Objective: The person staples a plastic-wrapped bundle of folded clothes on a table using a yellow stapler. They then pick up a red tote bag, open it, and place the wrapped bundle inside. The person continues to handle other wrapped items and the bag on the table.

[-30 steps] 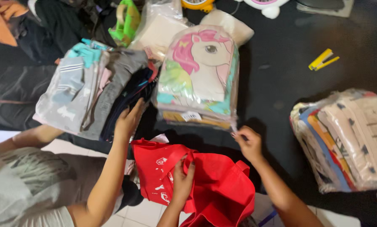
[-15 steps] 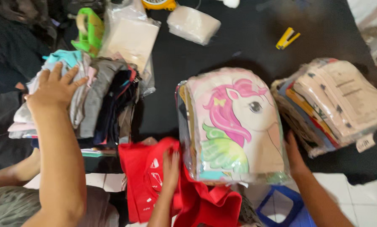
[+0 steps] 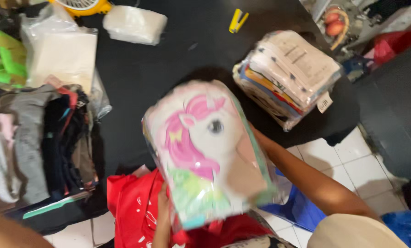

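Hands hold clear unicorn-print package (image 3: 205,151) above red bag (image 3: 134,206).

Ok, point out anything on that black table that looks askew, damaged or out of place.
Nothing looks damaged or spilled. The bagged stack of folded garments sits skewed at the table's corner, its edge jutting past it. The clothes pile on the left leans unevenly. The unicorn-print pack is lifted off the table and tilted, above the red bag.
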